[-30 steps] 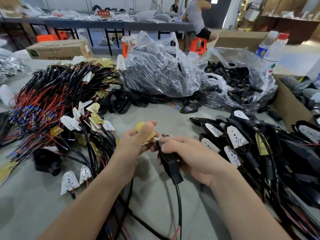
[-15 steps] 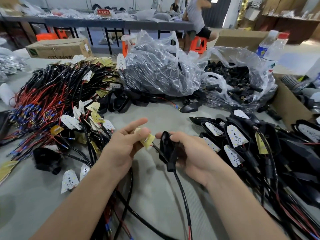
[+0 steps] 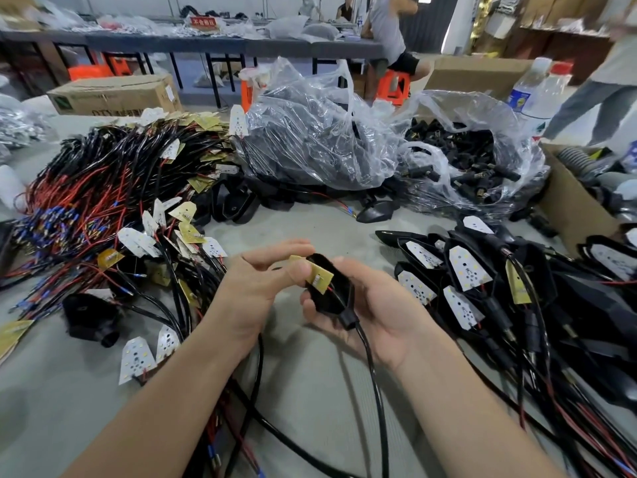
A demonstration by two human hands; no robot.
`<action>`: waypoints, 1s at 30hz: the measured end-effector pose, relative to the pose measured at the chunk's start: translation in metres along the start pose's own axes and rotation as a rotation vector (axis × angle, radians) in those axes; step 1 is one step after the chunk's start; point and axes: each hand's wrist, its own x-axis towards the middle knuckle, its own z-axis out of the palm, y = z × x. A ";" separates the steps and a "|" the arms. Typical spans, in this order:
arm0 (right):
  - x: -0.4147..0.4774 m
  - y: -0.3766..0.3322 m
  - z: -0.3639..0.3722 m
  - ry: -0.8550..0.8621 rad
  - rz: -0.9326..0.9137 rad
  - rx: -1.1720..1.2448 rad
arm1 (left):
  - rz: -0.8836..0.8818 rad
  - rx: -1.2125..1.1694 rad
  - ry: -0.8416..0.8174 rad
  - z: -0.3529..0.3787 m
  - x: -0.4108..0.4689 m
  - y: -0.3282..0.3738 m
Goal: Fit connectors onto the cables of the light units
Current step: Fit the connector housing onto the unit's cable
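Observation:
My right hand (image 3: 375,305) lies palm up and cradles a black housing (image 3: 332,291) whose black cable (image 3: 372,381) trails down toward me. My left hand (image 3: 262,281) pinches a small yellow LED board (image 3: 319,274) between thumb and fingers and holds it at the housing's open top. Thin red wires run from the board into the housing. A heap of loose boards on red and black cables (image 3: 113,201) lies to the left. Finished units (image 3: 482,281) are piled to the right.
Two clear plastic bags, one with black housings (image 3: 310,132) and one with black connectors (image 3: 468,157), sit behind my hands. A loose black housing (image 3: 91,317) lies at the left. Cardboard boxes (image 3: 572,205), bottles (image 3: 537,94) and other people at a far table stand beyond.
My right hand has turned palm up, showing the housing's open side. My left hand has brought the yellow board over to the housing's opening.

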 end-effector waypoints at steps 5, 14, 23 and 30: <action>0.000 0.000 -0.002 0.059 -0.113 -0.025 | -0.020 0.153 0.137 0.004 -0.001 0.000; 0.005 0.012 -0.002 0.188 -0.318 -0.306 | -0.040 0.208 0.212 0.008 -0.001 -0.004; 0.007 0.005 -0.008 0.152 -0.179 -0.164 | 0.015 0.137 0.065 0.007 -0.001 -0.001; 0.010 0.012 -0.010 0.014 -0.129 -0.172 | 0.053 0.326 0.198 0.011 -0.004 -0.006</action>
